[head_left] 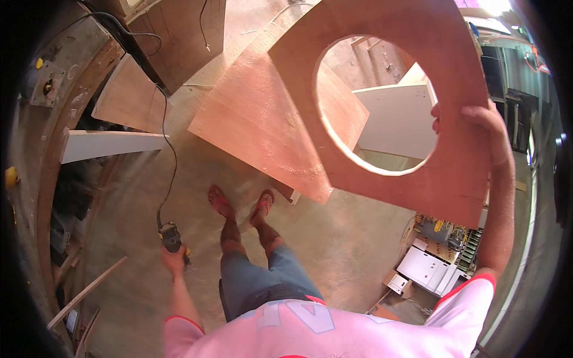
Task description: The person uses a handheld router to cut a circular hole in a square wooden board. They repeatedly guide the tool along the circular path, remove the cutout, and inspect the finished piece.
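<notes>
Big board [459, 77] up in the right hand [492, 122], power tool [171, 237] down in the left hand [174, 261]

What a span of wood! It fills the upper right, a wide round hole through it, overlapping our view of the flat wood sheet [250, 113] beyond; whether they touch, I can't tell. Look at the right arm [502, 203]: out wide, forearm running up along the board's outer edge. That hand is gripping the strip beside the hole, thumb across the front, fingertips showing through the opening; the hole probably makes this one-handed hold possible. Over to the left arm [184, 295], low and reaching forward, that hand closed around the tool, well apart from both pieces of wood, likely to keep it out of the board's way. Its cord [175, 158] trails off toward the upper left, and pale sawdust [283, 119] speckles the sheet!
</notes>
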Motion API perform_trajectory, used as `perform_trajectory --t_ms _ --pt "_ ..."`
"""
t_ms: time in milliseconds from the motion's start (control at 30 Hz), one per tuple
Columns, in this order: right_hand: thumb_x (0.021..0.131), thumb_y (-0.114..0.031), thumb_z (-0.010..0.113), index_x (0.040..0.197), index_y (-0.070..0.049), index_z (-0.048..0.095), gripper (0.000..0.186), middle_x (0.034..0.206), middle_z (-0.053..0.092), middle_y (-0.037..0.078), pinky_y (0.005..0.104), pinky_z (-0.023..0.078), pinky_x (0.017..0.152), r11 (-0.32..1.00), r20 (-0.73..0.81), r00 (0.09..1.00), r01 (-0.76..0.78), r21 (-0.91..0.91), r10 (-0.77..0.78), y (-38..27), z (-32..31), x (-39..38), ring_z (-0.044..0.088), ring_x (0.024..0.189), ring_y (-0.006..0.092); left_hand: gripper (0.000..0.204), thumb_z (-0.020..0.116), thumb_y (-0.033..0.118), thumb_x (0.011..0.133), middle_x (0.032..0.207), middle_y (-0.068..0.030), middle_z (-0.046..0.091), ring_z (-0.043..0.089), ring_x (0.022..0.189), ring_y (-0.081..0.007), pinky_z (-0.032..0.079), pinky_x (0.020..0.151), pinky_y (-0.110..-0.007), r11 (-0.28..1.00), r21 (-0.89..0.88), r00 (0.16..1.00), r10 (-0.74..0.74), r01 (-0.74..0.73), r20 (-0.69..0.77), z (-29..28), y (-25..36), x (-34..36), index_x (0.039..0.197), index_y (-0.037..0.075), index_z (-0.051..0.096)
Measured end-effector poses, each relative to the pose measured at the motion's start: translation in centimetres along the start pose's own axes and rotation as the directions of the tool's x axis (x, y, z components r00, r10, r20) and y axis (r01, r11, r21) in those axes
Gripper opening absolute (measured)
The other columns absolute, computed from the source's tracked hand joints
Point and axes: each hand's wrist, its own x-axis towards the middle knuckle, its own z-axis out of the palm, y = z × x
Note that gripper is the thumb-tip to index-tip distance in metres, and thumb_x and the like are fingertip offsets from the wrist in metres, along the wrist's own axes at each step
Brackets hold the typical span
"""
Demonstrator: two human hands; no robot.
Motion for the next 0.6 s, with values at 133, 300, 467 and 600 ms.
perform_trajectory --t_ms 133,300,467,600 --pt "0.084 -0.018 0.065 0.118 0.004 0.068 0.041 0.104 0.074 0.014 0.0355 0.058 0.084 0.942 -0.114 0.993 -0.023 -0.334 -0.016 -1.8 2.1 -0.2 0.071 0.095 0.0203 0.059 0.087 0.028 0.069 0.101 -0.0131 0.074 0.072 0.092 -0.0307 0.054 0.084 -0.044 0.993 -0.107 0.998 0.041 -0.046 -0.046 -0.2 -0.1 -0.3 0.116 0.003 0.062" --pt "0.084 -0.003 0.066 0.139 -0.002 0.059 0.055 0.115 0.071 0.019 0.0397 0.053 0.098 0.702 -0.020 0.929 0.266 -0.661 -0.371 5.7 10.5 -0.3 0.069 0.112 0.0283 0.057 0.085 0.027 0.070 0.101 -0.0134 0.073 0.071 0.090 -0.0304 0.053 0.083 -0.045 0.993 -0.092 0.996 0.070 -0.075 -0.063 -0.5 0.0 -0.4 0.115 0.002 0.061" --pt "0.073 -0.016 0.082 0.158 -0.014 0.034 0.098 0.135 0.047 0.026 0.0538 0.041 0.105 0.643 0.122 0.962 0.254 -0.723 -0.244 15.4 23.3 -2.8 0.050 0.123 0.0412 0.056 0.084 0.023 0.073 0.102 -0.0140 0.072 0.069 0.089 -0.0303 0.053 0.084 -0.045 0.986 -0.148 0.994 0.066 -0.079 -0.092 -0.4 -0.4 -0.3 0.117 0.000 0.060" --pt "0.071 -0.017 0.084 0.159 -0.015 0.033 0.102 0.132 0.044 0.026 0.0536 0.035 0.105 0.717 -0.015 0.891 0.355 -0.599 -0.454 22.9 32.8 0.0 0.045 0.121 0.0425 0.054 0.084 0.021 0.077 0.101 -0.0131 0.071 0.069 0.088 -0.0274 0.054 0.083 -0.042 0.873 -0.487 0.996 0.070 -0.033 0.057 -1.0 -1.2 -0.3 0.120 -0.002 0.060"
